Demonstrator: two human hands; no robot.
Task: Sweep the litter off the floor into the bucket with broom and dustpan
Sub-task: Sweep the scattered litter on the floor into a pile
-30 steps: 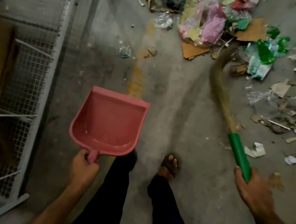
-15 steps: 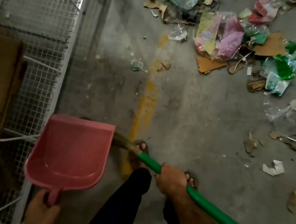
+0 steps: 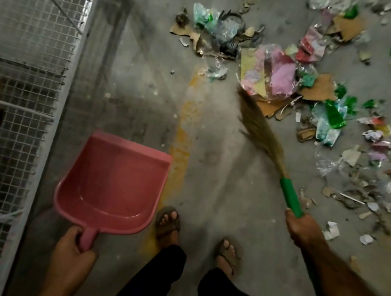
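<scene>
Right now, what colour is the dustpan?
Pink, seen clearly in the head view: the dustpan.

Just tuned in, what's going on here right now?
A person is sweeping up litter strewn over a concrete floor. The right hand grips the green handle of a broom, whose bristles reach the near edge of the pile. The left hand holds a pink dustpan, empty and raised off the floor. No bucket is in view.

- I am not seeing any text I can read: the wrappers in the litter (image 3: 278,76) are showing only blurred colours, and my dustpan (image 3: 113,183) is bearing no label.
</scene>
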